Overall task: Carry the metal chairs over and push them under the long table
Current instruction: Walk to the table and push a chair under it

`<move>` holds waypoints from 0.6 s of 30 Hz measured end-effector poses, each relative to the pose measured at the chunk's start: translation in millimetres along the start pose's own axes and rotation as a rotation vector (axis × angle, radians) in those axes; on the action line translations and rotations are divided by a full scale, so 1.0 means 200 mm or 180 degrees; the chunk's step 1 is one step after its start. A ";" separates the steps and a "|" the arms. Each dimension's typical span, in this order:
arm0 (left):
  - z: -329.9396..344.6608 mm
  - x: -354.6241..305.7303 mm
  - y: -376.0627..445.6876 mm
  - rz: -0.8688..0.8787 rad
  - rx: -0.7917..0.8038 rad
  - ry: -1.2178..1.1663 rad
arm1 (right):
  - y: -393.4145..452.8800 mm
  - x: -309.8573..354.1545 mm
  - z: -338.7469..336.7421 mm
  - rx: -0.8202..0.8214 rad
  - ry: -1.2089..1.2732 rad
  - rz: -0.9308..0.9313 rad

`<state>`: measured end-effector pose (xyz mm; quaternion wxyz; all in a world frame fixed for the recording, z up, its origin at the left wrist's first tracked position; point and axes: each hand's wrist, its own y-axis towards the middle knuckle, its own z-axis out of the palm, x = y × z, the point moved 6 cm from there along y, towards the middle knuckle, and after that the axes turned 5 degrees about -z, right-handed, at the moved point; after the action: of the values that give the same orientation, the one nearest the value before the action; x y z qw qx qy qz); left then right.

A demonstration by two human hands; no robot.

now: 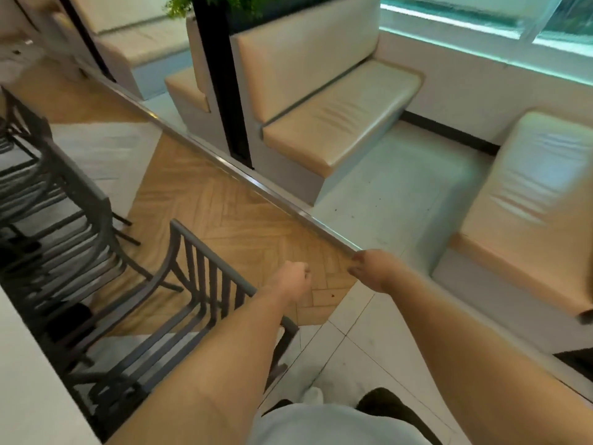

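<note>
A dark grey slatted metal chair (pixel 205 277) stands at the lower left, its seat tucked toward the pale long table (pixel 29 374) along the left edge. A second metal chair (pixel 73 200) sits further along the same table, and a third (pixel 19 130) shows beyond it. My left hand (pixel 293 281) hovers just past the nearest chair's backrest, fingers curled shut, holding nothing. My right hand (pixel 373 268) is out in front over the floor, fingers curled in, also without anything in it. Neither hand touches a chair.
A beige booth bench (pixel 340 123) and another beige seat (pixel 526 200) stand on a raised pale floor at the right, behind a metal floor strip (pixel 256 187). A black post (pixel 221 75) with a planter rises at the top. Herringbone wood floor (pixel 231 220) lies ahead.
</note>
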<state>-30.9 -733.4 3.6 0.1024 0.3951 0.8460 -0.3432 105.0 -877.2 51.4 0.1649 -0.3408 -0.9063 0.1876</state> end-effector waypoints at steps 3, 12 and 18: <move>-0.14 0.10 0.12 -0.0276 -0.0237 -0.0185 | 0.27 0.11 -0.11 0.0033 -0.0238 -0.0358; -0.46 0.43 0.38 -0.1413 -0.0908 -0.0580 | 1.09 0.47 -0.33 0.0468 -0.0764 -0.1580; -0.41 0.48 0.33 -0.2401 -0.1111 -0.1148 | 1.34 0.72 -0.37 0.0798 -0.1065 -0.2425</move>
<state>-38.6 -591.4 -10.4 0.1810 -0.0300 0.9446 -0.2721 183.0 -576.0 19.4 0.1133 0.0758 -0.9518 0.2746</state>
